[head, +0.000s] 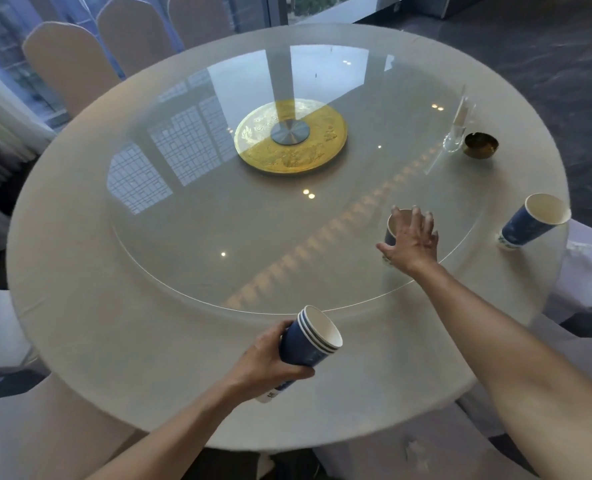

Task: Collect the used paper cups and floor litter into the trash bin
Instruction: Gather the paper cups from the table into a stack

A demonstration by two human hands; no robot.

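— What does the worktop [80,306] look like?
— Round, under a pale matte cloth, with a clear glass turntable [218,220] on a gold embossed disc [287,157] and a metal hub at the middle.
— And the cups?
— The left hand [267,358] is wrapped around a nested stack of cups [310,344], blue paper with white insides, three rims showing, tilted mouth-up to the right. Print on the base is too blurred to read.
— The right hand?
— The right hand [410,242] has its fingers spread wide over a single cup [393,225] standing on the glass edge; I cannot tell whether it grips yet.
— Anything else?
— Another blue cup [533,221] stands near the right rim, empty as far as I can see. Farther back, a brass-coloured ashtray [481,144] beside a clear glass holder [457,133].
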